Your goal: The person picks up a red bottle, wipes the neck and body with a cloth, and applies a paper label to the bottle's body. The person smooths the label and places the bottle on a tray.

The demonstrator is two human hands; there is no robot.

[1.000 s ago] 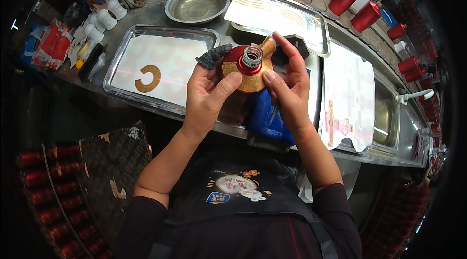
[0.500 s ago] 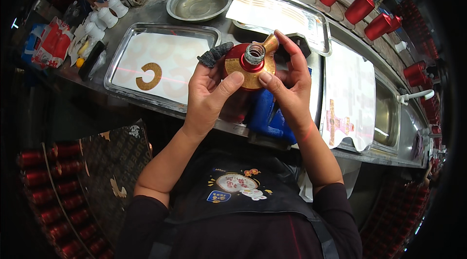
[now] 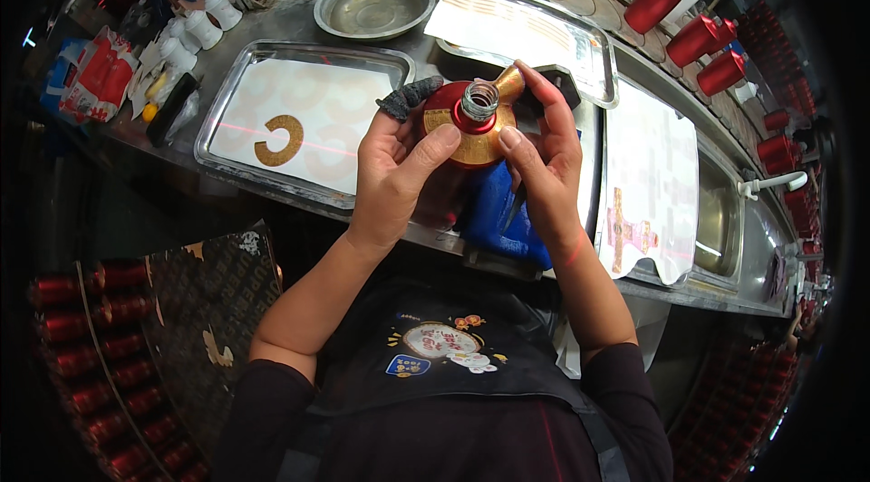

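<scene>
I hold a red bottle upright between both hands, its threaded glass neck uncapped. A gold curved decal lies around its shoulder, with one end standing up by my right fingertips. My left hand grips the bottle's left side, thumb pressed on the decal; a black cover wraps one finger. On the other side, my right hand holds the bottle with its thumb on the decal and its index finger at the raised end. The bottle's lower body is mostly hidden by my hands.
A gold C-shaped decal lies on white paper in a metal tray. Behind are a metal bowl and a second tray with striped sheets. A blue container sits below my hands. Red bottles line the conveyor; a sink lies right.
The bottle has turned slightly in my hands, and my right thumb has shifted right and up along the decal. Red bottles on the conveyor have moved rightward.
</scene>
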